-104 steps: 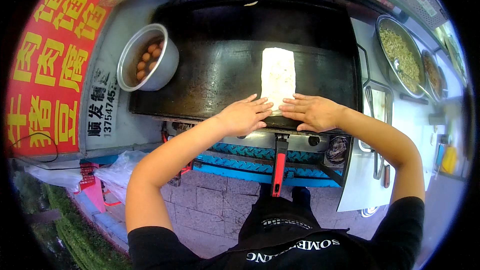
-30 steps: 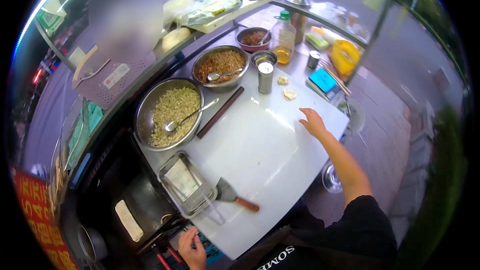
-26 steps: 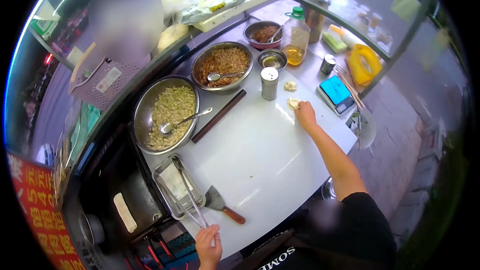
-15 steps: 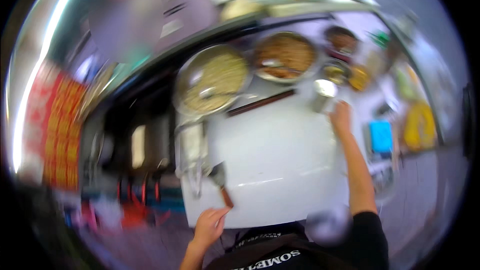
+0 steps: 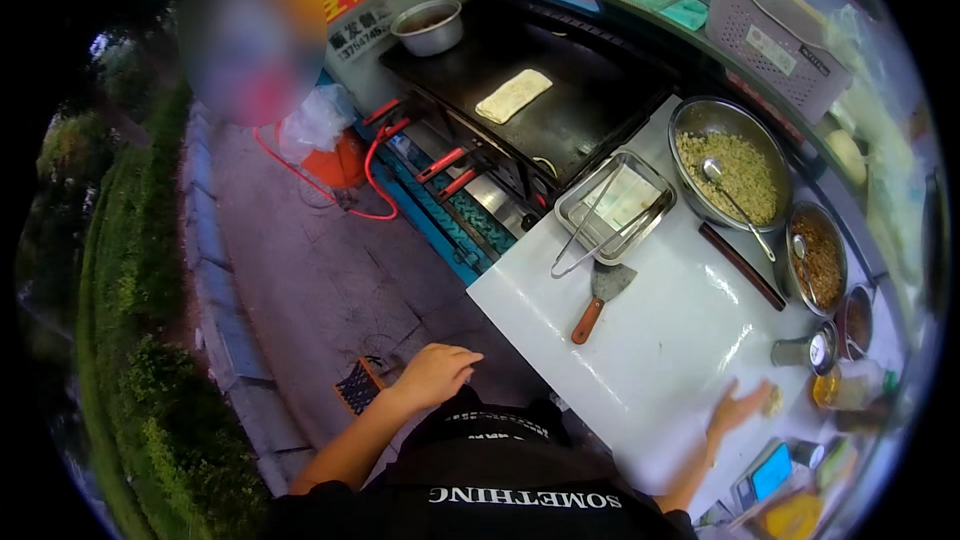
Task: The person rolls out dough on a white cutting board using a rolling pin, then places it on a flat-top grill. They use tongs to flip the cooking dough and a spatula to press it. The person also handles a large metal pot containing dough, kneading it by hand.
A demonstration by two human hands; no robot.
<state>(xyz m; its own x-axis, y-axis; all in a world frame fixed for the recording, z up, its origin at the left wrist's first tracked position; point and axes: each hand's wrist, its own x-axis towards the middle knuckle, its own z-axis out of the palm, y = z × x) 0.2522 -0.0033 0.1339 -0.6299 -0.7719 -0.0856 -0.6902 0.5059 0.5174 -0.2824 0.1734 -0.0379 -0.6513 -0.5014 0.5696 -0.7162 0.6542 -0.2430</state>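
Observation:
My left hand (image 5: 438,376) is loosely curled in front of my body, off the table's near edge, with nothing visible in it. On the right, my right hand (image 5: 735,412) is low over the white table (image 5: 660,360), thumb and fingers apart. Its fingertips are at a small pale yellow lump (image 5: 773,400) that looks like dough; whether they touch it I cannot tell. A scraper (image 5: 603,298) with a wooden handle lies nearest the left hand on the table. Beyond the right hand lies a metal shaker can (image 5: 800,351).
A flat dough piece (image 5: 514,96) lies on the black griddle (image 5: 590,100), beside a metal pot (image 5: 428,28). Tongs rest on a metal tray (image 5: 610,205). Bowls of green filling (image 5: 735,165) and brown filling (image 5: 818,260) hold spoons. A dark rolling stick (image 5: 742,267) lies nearby.
My view has swung left, showing more griddle and pavement. My left hand is now farther from the scraper handle. My right hand is at the pale lump, away from the can.

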